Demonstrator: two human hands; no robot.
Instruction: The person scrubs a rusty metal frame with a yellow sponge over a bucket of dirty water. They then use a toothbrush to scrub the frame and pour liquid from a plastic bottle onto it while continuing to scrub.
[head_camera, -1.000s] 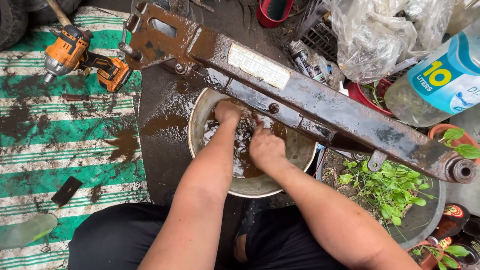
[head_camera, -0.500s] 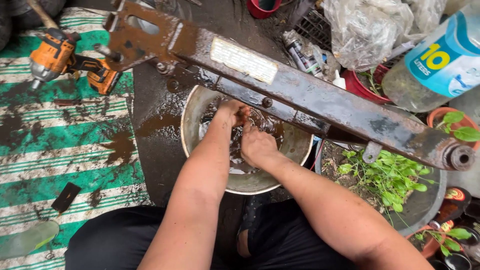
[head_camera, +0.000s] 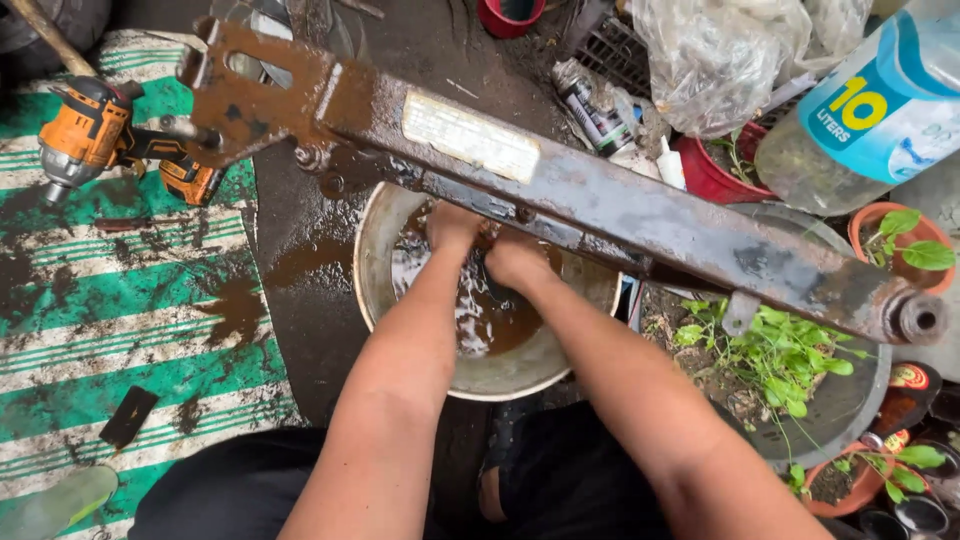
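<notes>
Basin (head_camera: 400, 225), dented metal, part-filled with brown water, on wet dark ground between my knees. Both my hands are in it: left hand (head_camera: 452, 225) and right hand (head_camera: 515, 262), fingers tucked under the beam, so I cannot tell whether they are curled or spread.

Rusty steel beam (head_camera: 560, 190), mud-coated, lying slantwise over the basin's far rim. Risk, as I judge it: slick with mud, it could slide or roll onto my knuckles, or tip the basin.

Surroundings: striped green mat (head_camera: 90, 330), mud-stained; orange cordless driver (head_camera: 95, 130) on it, near splashes; potted weeds (head_camera: 780, 350); large water bottle (head_camera: 880, 100); clear plastic bag (head_camera: 720, 50). Cramped outdoor corner.
</notes>
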